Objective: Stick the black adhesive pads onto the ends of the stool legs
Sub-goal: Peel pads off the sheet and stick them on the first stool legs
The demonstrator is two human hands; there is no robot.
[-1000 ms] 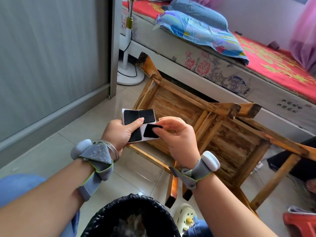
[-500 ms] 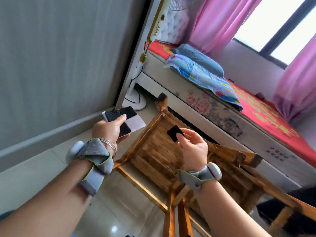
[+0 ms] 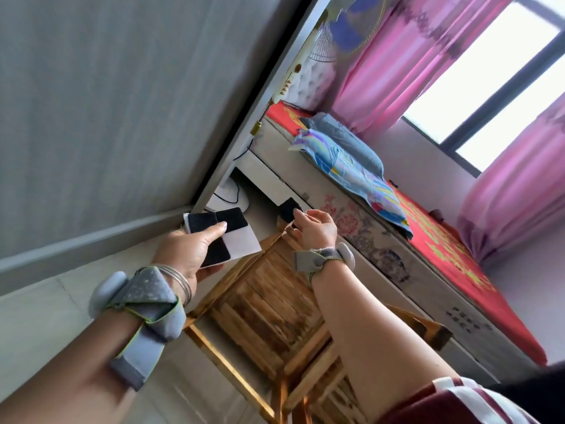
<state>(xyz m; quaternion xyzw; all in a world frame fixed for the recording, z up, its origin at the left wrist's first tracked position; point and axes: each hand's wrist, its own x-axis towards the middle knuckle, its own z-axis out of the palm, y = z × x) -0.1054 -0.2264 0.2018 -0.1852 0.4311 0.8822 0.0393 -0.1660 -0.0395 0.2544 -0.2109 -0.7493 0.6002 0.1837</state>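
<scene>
A wooden stool [image 3: 269,307] lies overturned on the floor, legs pointing away from me. My left hand [image 3: 186,252] holds a white backing sheet [image 3: 241,240] that carries three black pads; one corner of it is bare. My right hand [image 3: 315,229] pinches a single black pad [image 3: 287,209] and holds it against the end of the far leg, which the pad and fingers mostly hide. Another leg end [image 3: 440,335] shows bare wood at the right.
A bed [image 3: 397,240] with a red cover and a blue pillow runs along the right, close behind the stool. A standing fan [image 3: 293,75] and its white base stand by the grey sliding door [image 3: 91,117] at the left. Pale floor tiles [image 3: 55,304] lie under the stool.
My right hand has carried the peeled pad from over the stool's underside out to the far leg end. The left hand stays up with the sheet. The view has tilted upward.
</scene>
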